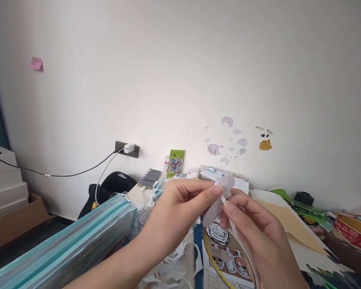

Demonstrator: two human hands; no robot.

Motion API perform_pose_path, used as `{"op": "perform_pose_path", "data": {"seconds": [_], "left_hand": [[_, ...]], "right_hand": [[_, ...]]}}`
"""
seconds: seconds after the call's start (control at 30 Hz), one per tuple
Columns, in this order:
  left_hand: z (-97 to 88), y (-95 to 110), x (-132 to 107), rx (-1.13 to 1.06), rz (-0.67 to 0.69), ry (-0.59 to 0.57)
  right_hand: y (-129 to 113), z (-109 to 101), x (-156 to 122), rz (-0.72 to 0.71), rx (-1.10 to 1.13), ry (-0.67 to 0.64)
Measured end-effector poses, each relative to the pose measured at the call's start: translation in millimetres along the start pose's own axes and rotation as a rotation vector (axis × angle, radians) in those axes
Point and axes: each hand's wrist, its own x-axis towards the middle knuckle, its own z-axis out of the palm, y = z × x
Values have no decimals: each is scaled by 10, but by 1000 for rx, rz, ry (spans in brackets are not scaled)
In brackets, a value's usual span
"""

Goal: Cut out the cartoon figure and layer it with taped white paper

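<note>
Notably, your left fingers [208,197] pinch a pale cutout [212,212], liable to crease if your right fingers [235,212] overpull their pinched strip [223,198].

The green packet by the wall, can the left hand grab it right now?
Probably not without letting go first: the left hand is pinching the pale cutout. The green packet looks mostly uncovered, but it stands farther back.
</note>
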Motion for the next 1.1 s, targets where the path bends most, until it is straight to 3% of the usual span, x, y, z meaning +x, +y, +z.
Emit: {"op": "perform_pose_path", "data": {"seconds": [0.23,0.63,0.87,1.1], "left_hand": [[-2,-5,2,-23,9,-27],[17,-25,23,-48,25,-18],[46,-92,17,10,69,144],[68,-156,26,26,84,247]], "right_hand": [[11,23,-21,82,100,21],[18,45,-22,75,127,17],[30,78,-29,13,-39,113],[70,19,39,36,-128,80]]}}
